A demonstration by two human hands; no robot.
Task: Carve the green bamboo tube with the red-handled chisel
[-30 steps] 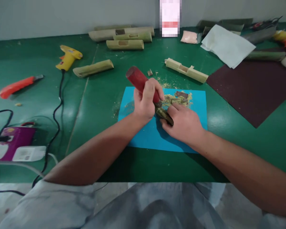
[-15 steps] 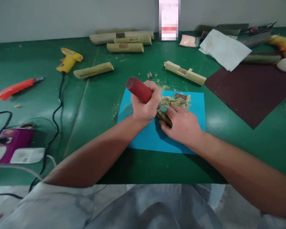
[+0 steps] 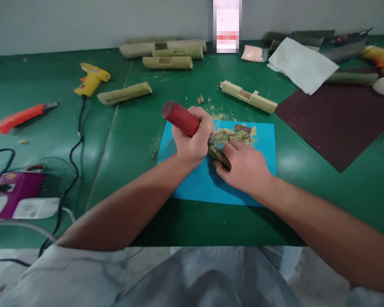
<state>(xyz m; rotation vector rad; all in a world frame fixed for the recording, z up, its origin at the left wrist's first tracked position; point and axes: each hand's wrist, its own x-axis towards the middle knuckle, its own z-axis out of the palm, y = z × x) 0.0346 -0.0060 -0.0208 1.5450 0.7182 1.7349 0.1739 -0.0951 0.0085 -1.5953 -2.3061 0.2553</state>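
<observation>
Red cylindrical handle is clenched in the left hand, greenish-brown bamboo piece pinched by the right hand; a slip from overpressing could gouge the latter.

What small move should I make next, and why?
I'd probably ease the right hand slightly away from the red tool before any push. The left hand grips that tool slanting down toward the right hand, which holds the bamboo close ahead of it; the tip is hidden.
</observation>
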